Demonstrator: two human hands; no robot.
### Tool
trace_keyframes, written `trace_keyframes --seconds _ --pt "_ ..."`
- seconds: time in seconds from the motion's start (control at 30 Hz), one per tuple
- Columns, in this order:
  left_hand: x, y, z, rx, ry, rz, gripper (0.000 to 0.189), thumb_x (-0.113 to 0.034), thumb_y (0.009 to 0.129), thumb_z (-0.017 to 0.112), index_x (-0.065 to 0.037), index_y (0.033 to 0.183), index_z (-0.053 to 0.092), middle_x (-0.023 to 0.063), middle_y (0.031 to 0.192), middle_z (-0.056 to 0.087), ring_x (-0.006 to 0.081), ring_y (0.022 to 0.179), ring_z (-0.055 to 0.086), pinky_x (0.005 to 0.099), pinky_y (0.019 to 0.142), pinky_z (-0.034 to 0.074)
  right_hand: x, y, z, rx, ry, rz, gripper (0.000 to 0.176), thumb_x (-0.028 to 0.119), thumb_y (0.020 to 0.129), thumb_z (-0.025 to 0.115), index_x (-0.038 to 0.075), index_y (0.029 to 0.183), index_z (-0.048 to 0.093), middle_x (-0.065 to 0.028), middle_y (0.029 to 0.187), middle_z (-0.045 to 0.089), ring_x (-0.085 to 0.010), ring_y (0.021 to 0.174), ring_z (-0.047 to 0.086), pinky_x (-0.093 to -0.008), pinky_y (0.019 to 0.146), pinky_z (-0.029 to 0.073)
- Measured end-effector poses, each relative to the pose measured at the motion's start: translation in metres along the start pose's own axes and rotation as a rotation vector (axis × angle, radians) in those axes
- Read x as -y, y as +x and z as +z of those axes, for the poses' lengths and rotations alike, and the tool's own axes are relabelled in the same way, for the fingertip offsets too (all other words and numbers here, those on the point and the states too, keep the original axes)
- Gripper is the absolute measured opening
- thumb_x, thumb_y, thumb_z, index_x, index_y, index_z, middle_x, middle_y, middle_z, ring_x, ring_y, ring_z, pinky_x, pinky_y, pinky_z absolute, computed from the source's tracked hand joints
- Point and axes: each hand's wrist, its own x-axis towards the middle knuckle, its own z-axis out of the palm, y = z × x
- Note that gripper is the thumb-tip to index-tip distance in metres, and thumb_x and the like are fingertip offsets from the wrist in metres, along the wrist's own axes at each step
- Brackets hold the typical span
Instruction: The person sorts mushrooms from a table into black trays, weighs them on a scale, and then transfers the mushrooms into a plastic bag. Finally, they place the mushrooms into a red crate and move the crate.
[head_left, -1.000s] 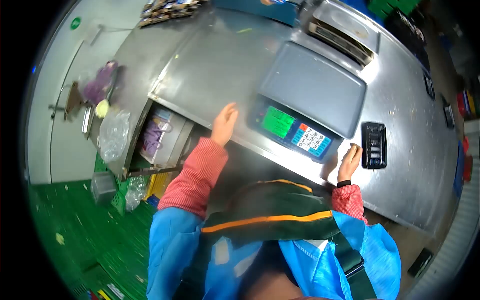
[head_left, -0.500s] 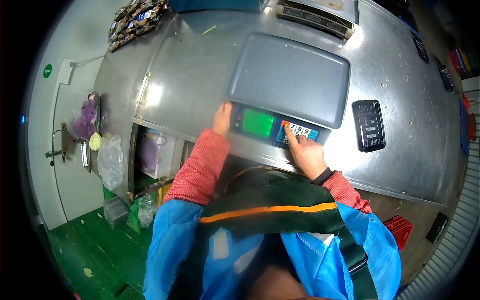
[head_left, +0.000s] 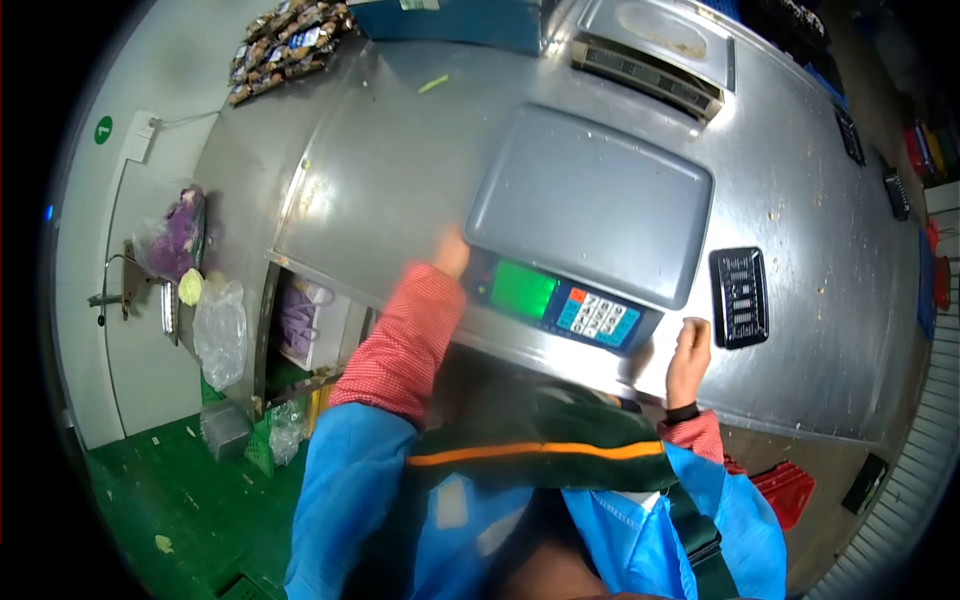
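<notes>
A scale with a grey tray (head_left: 590, 205) sits on the steel table, its green display (head_left: 522, 290) lit and its keypad (head_left: 597, 317) facing me. My left hand (head_left: 452, 254) is at the scale's left front corner, blurred, with its fingers partly hidden against the side. Off the right front corner, my right hand (head_left: 689, 362) is in the air beside the scale, fingers curled together and apart from the keys. What it holds, if anything, cannot be made out. A black plastic tray (head_left: 740, 298) lies to the right of the scale.
Behind the scale stand a metal appliance (head_left: 650, 75) and a blue box (head_left: 455, 22). Packaged goods (head_left: 285, 45) lie at the back left. Plastic bags (head_left: 220, 330) hang left of the table (head_left: 380, 170). A red crate (head_left: 783, 492) is below at the right.
My right hand has left the keypad and moved right, past the scale's corner. My left hand stays by the scale's left side. The camera view has shifted slightly.
</notes>
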Motion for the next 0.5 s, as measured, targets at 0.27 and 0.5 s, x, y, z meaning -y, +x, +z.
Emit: trace_keyframes --seconds 0.27,0.5 --pt "-0.101 -0.070 0.039 -0.054 -0.303 -0.244 0.037 -0.018 0.091 0.051 0.004 0.118 0.061 0.0249 0.118 0.062 0.0397 0.109 0.059 0.0408 0.097 0.044 -0.096 0.077 0.053 0.214 0.596 0.316 0.052 0.045 0.103 0.037 0.000 0.120 0.057 -0.0068 0.099 0.060 -0.0179 0.086 0.053 -0.0309 0.076 0.045" --pt "-0.031 -0.096 0.028 -0.318 0.104 0.325 0.031 -0.008 0.089 0.052 0.003 0.117 0.059 0.0193 0.106 0.065 0.0310 0.094 0.064 0.0399 0.087 0.051 -0.079 0.051 0.043 0.227 0.890 0.193 0.059 0.051 0.100 0.039 0.003 0.134 0.048 -0.0113 0.126 0.058 -0.0257 0.113 0.057 -0.0370 0.096 0.047"
